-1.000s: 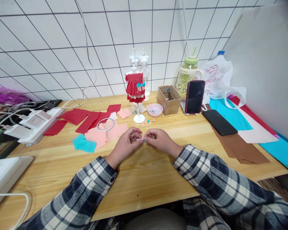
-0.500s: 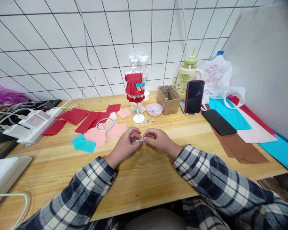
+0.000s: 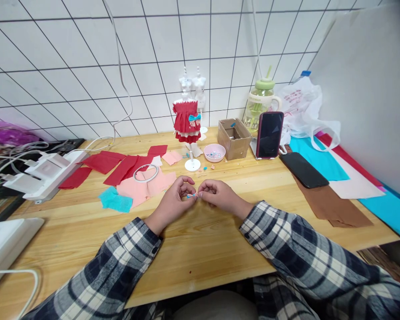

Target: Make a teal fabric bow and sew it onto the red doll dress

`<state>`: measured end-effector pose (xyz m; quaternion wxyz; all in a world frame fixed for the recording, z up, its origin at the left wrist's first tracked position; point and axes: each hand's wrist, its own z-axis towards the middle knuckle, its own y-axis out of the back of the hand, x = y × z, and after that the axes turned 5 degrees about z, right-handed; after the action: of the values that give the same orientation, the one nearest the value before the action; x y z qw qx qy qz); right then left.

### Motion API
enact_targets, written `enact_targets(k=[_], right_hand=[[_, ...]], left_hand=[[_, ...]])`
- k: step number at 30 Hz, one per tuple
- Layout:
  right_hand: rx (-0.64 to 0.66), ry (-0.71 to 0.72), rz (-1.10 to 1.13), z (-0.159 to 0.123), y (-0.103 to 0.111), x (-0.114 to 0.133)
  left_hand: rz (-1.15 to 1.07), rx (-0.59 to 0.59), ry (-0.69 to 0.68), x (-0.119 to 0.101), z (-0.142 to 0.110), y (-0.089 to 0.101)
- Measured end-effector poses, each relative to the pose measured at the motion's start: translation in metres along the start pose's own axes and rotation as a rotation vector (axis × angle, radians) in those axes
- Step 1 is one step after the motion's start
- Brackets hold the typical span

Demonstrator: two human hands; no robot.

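Between my fingertips is a small blue and pink paper bow (image 3: 192, 195), partly covered by the fingers. My left hand (image 3: 173, 202) pinches its left side, and my right hand (image 3: 222, 195) pinches the right end, the two hands almost touching. Beyond them stands a small white dress form wearing a red crepe-paper dress (image 3: 186, 120) with a white layer near the hem. A blue and pink bow (image 3: 194, 118) sits on the dress's right side. Two white bare mannequin torsos (image 3: 199, 86) rise behind it.
Red paper pieces (image 3: 103, 162), pink paper (image 3: 140, 189), a blue scrap (image 3: 116, 199) and a tape roll (image 3: 146, 173) lie left. Right of the dress are a pink bowl (image 3: 215, 152) of beads, a cardboard box (image 3: 234, 138), a propped phone (image 3: 270, 134) and a flat black phone (image 3: 304, 170).
Almost nothing differs. My fingers have shifted very slightly around the small bow, and both hands keep their pinch on it.
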<state>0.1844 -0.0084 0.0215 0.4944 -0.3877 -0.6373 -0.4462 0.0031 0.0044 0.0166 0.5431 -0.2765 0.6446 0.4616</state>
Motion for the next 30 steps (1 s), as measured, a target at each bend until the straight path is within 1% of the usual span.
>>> enact_targets(k=[4,6,8,11,13,15,19,24,27,30], right_hand=[[-0.004,0.013,0.008,0.001,-0.001,-0.002],[-0.014,0.029,0.003,0.002,-0.001,-0.003],[-0.052,0.049,0.011,0.002,0.000,-0.003],[-0.111,0.066,0.105,0.003,0.002,-0.001],[-0.113,0.053,0.184,0.003,0.003,0.000],[-0.100,0.031,0.218,0.004,0.003,0.000],[-0.071,0.019,0.163,0.004,0.002,-0.002],[-0.151,0.096,0.083,0.002,0.002,-0.003],[-0.109,0.122,0.037,0.001,0.002,-0.002],[-0.101,0.134,0.019,0.001,0.002,0.001]], left_hand=[[0.058,0.019,-0.017,-0.002,-0.002,-0.002],[0.045,0.012,-0.006,-0.003,-0.001,-0.002],[-0.009,-0.018,0.021,-0.004,-0.001,-0.002],[-0.078,-0.064,0.088,-0.005,0.001,0.001],[-0.053,-0.077,0.126,-0.006,0.002,0.002],[-0.006,-0.093,0.142,-0.006,0.002,0.003],[0.069,-0.131,0.114,-0.009,0.000,0.004],[0.124,-0.086,0.049,-0.011,-0.001,0.003],[0.140,-0.056,0.025,-0.009,-0.001,0.003],[0.150,-0.063,0.016,-0.007,-0.001,0.003]])
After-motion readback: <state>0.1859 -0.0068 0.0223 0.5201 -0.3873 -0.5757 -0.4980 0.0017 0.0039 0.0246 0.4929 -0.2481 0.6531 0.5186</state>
